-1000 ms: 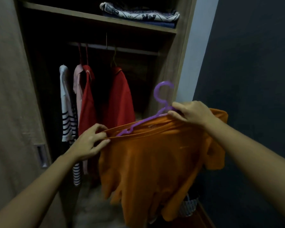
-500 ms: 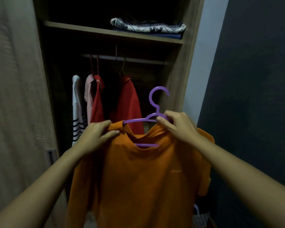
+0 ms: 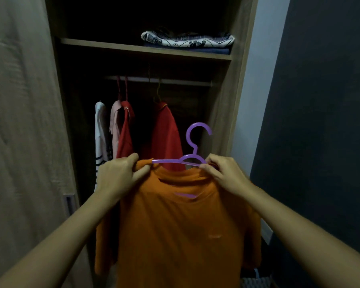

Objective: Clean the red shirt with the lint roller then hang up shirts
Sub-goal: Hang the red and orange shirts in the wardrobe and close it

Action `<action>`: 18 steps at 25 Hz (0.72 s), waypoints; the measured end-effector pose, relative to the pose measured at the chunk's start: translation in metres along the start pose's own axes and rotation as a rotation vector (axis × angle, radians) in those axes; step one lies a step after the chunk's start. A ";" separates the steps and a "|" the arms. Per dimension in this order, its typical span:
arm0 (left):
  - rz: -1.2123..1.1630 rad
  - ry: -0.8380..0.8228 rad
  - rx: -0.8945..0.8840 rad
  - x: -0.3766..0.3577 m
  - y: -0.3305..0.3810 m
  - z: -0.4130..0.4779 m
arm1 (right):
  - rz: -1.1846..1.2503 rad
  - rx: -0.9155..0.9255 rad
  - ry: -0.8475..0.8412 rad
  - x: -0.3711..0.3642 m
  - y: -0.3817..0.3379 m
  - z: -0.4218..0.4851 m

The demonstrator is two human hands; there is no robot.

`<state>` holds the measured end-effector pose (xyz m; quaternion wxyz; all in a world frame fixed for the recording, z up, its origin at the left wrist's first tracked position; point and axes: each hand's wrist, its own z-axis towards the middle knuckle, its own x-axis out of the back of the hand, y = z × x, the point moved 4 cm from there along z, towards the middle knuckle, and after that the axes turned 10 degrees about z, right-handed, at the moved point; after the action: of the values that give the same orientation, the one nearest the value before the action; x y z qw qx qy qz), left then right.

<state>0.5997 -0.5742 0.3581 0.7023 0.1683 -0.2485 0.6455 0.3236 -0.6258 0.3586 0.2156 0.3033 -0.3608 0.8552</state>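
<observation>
An orange shirt [image 3: 179, 225] hangs in front of me on a purple hanger [image 3: 192, 150], whose hook points up and right. My left hand [image 3: 120, 175] pinches the shirt's left shoulder over the hanger's arm. My right hand [image 3: 222, 173] grips the right shoulder and the hanger's right arm. Behind them, inside the open wardrobe, a red shirt [image 3: 164, 138] hangs from the rail [image 3: 175, 81]. A second red garment [image 3: 125, 132] hangs further left.
A pink garment [image 3: 114, 119] and a white striped one [image 3: 100, 138] hang at the rail's left end. Folded patterned cloth [image 3: 187, 39] lies on the shelf [image 3: 112, 45] above. The wardrobe door [image 3: 23, 121] stands at my left, a dark wall [image 3: 320, 121] at my right.
The orange shirt went from bunched and tilted on the hanger to hanging straight with both shoulders seated. My hands levelled out, and the view moved closer to the wardrobe.
</observation>
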 end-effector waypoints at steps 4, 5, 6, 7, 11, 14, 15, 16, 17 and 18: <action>-0.138 -0.072 0.208 -0.001 -0.021 0.006 | 0.148 -0.125 -0.118 0.013 0.017 -0.008; -0.244 -0.139 0.179 -0.003 -0.025 0.009 | 0.191 -0.137 -0.134 0.013 0.017 -0.008; -0.389 -0.231 0.147 -0.003 -0.029 0.011 | 0.233 -0.149 -0.128 0.013 0.016 -0.007; -0.520 -0.329 0.117 -0.001 -0.032 0.013 | 0.277 -0.165 -0.112 0.013 0.015 -0.006; -0.510 -0.357 -0.023 0.002 -0.034 0.017 | 0.329 -0.135 -0.081 0.008 -0.002 0.000; -0.526 -0.267 0.047 0.003 -0.039 0.020 | 0.337 -0.114 -0.071 0.011 -0.011 0.009; -0.539 -0.249 0.077 0.005 -0.046 0.020 | 0.349 -0.141 -0.068 0.015 -0.008 0.010; -0.549 -0.241 0.113 0.007 -0.054 0.019 | 0.364 -0.178 -0.069 0.020 -0.002 0.010; -0.549 -0.236 0.154 0.008 -0.063 0.019 | 0.382 -0.212 -0.076 0.025 0.005 0.007; -0.540 -0.233 0.188 0.009 -0.070 0.018 | 0.396 -0.233 -0.088 0.028 0.013 0.003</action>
<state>0.6675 -0.5841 0.3839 0.7965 0.3654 -0.2131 0.4322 0.2970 -0.6322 0.3732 0.0612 0.2367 -0.5184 0.8194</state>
